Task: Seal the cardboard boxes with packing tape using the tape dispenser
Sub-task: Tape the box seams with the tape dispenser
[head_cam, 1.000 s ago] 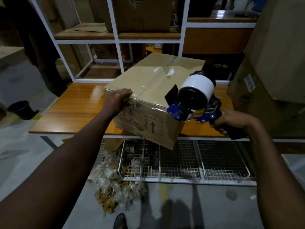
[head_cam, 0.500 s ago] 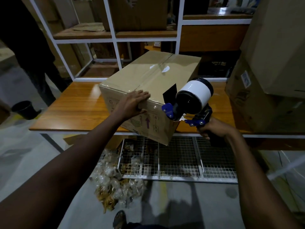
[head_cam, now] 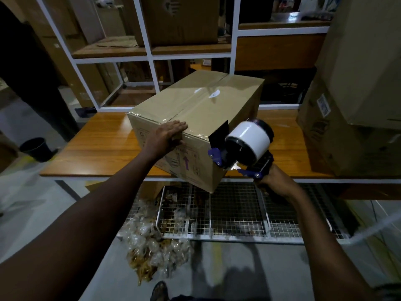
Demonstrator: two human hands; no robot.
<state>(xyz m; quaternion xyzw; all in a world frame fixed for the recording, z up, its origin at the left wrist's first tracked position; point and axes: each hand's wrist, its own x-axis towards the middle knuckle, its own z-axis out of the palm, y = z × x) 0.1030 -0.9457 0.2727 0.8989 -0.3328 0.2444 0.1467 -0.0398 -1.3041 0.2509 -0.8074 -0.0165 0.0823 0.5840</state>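
Centrally in the frame, a cardboard box [head_cam: 195,118] is seen set askew on the wooden table [head_cam: 97,148], its near corner overhanging the table's front edge above a wire rack [head_cam: 236,211]. Glossy tape is already laid along the top seam. The left hand [head_cam: 167,137] is pressed flat over the near top edge, fingers together and draped onto the front face, so the box is steadied rather than gripped. At right of centre, the tape dispenser [head_cam: 243,148] is held by its handle in the right hand [head_cam: 273,181], fingers wrapped shut around it; its white roll is seen just beside the box's right corner, though contact cannot be told.

The box is judged stiff at its edges and softer across the flaps, so pressure is best applied near a corner or edge. Its weight cannot be told; with the overhang, tipping is a risk if it is pushed forward. The dispenser is best kept gripped by the handle, away from the cutting blade.
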